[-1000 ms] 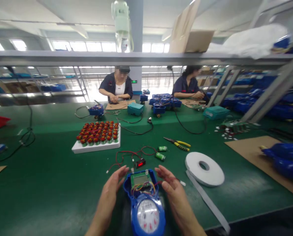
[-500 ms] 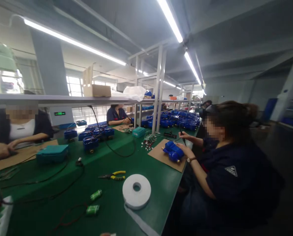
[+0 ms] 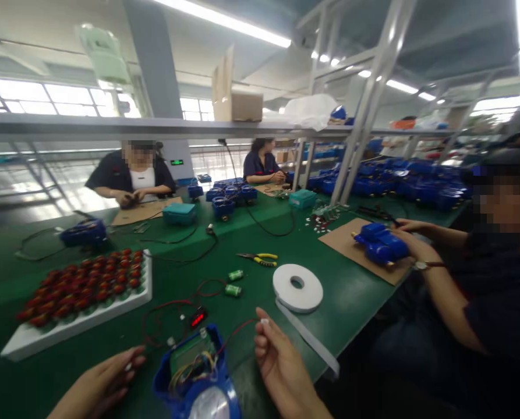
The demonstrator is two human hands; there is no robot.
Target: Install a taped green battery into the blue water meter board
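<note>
An opened blue meter housing (image 3: pixel 201 372) lies at the bottom centre, with a green circuit board and coloured wires inside. To its right, my right hand (image 3: pixel 277 361) pinches a small white connector (image 3: pixel 264 322) on a thin red wire that runs to the housing. My left hand (image 3: pixel 106 375) is left of the housing, its fingers closed around a small white piece (image 3: pixel 128 366). Just behind the housing sits a small module with a lit red display (image 3: pixel 198 317). Two green batteries (image 3: pixel 233 290) and a red wire loop lie beyond it.
A white foam tray (image 3: pixel 85 322) of red-topped parts is at left. Yellow-handled pliers (image 3: pixel 260 258) and a white tape roll (image 3: pixel 298 288) lie centrally. At right, a person handles a blue housing (image 3: pixel 381 243) on cardboard. Two people sit across the bench under a shelf (image 3: pixel 163 129).
The view has swung left and downward. Both my hands, the open blue housing, the lit display and the whole foam tray now show; before, only a fingertip and the tray's edge were visible.
</note>
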